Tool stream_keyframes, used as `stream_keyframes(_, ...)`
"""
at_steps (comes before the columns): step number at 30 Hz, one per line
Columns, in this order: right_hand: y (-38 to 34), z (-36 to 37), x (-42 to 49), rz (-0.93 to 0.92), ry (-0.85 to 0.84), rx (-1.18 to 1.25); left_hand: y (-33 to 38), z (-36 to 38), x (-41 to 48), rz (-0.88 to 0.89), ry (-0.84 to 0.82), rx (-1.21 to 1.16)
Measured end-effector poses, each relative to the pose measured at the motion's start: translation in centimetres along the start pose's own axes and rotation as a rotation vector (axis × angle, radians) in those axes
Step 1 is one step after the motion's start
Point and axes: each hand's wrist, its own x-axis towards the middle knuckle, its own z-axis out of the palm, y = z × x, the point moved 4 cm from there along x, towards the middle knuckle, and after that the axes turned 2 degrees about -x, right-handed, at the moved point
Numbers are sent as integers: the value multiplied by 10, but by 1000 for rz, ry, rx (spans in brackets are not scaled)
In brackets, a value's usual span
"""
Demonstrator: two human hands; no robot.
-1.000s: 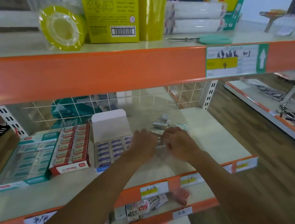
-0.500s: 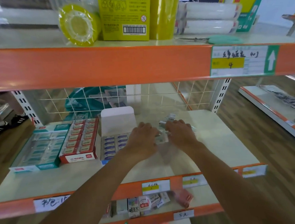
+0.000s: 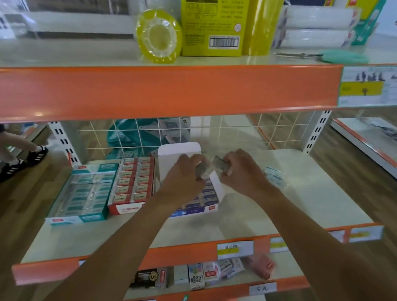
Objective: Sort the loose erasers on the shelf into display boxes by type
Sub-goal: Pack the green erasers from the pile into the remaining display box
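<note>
Above the blue box (image 3: 198,211), my left hand (image 3: 183,176) and right hand (image 3: 241,174), just up from the shelf (image 3: 299,201), each pinch an eraser (image 3: 221,163), so placing comes next.

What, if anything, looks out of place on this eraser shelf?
Wrapped erasers lie loose on the shelf beside the right hand, outside every display box. The teal box, red box and blue box stand side by side. Nothing looks damaged.

Both forearms (image 3: 128,241), left hand (image 3: 183,177) and right hand (image 3: 243,174) are bare.
</note>
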Motion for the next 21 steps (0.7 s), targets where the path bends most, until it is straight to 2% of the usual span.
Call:
stream_keyframes(4,-44,1,3,-106,-12,135,-23,-20,-3,-50,28,-84)
stream_keyframes(7,-75,5,3,-203,-22,147,-42,-37,-9,-92,51,-125)
stream_keyframes(13,-127,26,12,-257,-107,245,-83,-72,-24,-162,112,-210)
stream_keyframes(16,-156,38,16,-314,-123,212,-103,-85,-32,-185,118,-257)
stream_keyframes(21,-191,60,22,-304,-138,159,-148,-105,-40,-256,154,-226)
